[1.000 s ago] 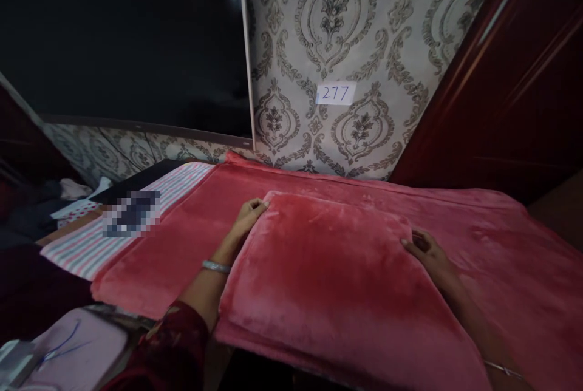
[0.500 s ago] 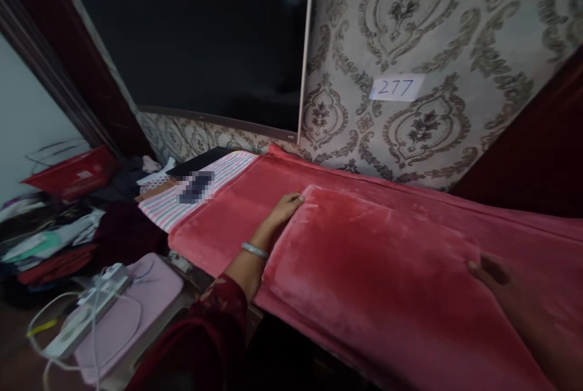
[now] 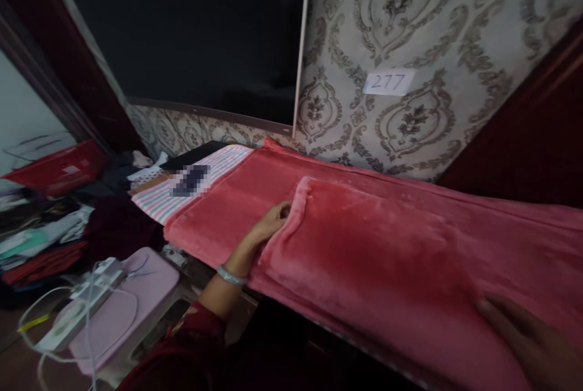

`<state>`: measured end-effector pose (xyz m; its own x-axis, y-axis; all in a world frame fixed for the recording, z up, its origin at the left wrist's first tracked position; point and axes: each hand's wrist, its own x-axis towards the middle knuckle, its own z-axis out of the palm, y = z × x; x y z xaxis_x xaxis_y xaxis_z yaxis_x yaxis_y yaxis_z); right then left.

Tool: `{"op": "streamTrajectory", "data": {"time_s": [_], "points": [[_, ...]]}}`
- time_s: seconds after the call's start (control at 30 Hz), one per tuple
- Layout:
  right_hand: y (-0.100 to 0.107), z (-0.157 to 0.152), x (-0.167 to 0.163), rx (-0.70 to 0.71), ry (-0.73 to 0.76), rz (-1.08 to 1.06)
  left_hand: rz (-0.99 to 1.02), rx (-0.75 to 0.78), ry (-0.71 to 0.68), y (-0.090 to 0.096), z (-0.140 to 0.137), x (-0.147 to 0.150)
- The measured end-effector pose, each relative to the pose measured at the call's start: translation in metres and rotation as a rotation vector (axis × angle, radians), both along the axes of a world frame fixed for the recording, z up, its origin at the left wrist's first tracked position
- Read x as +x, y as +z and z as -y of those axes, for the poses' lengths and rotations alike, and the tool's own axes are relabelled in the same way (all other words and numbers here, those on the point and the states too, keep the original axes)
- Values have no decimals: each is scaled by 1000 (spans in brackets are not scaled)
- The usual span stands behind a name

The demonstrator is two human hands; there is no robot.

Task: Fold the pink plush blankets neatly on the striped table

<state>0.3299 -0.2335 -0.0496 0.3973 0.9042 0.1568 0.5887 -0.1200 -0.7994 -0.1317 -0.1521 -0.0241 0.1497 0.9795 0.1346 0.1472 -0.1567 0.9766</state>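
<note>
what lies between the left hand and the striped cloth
In the head view, a stretch of red plush fabric lies between the left hand and the striped cloth.

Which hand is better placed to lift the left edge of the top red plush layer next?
Likely the left. The left hand is right at that edge of the top red plush layer, while the right hand is over by the layer's opposite side.
</note>
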Motion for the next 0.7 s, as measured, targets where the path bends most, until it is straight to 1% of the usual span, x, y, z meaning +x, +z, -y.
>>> {"op": "streamTrajectory", "data": {"time_s": [0.07, 0.17, 0.23, 0.3, 0.37, 0.43, 0.53, 0.63, 0.7], "points": [[12, 10, -12, -26, -9, 10, 45, -25, 36, 1, 2, 3], [31, 19, -29, -3, -65, 16, 126, -105, 45, 3, 6, 2], [38, 22, -37, 12, -122, -6, 220, -132, 113, 4, 9, 0], [35, 24, -40, 28, -180, -60, 295, -139, 185, 5, 14, -3], [27, 28, -39, 50, -204, -114, 302, -157, 199, 8, 23, -4], [16, 33, -35, 64, -164, -147, 271, -182, 182, 11, 34, -4], [6, 45, -28, 96, -48, -153, 239, -204, 183, 17, 51, -4], [6, 60, -27, 136, 58, -139, 215, -196, 200, 17, 61, -9], [9, 68, -29, 177, 67, -124, 139, -128, 242, 13, 61, -15]]}}
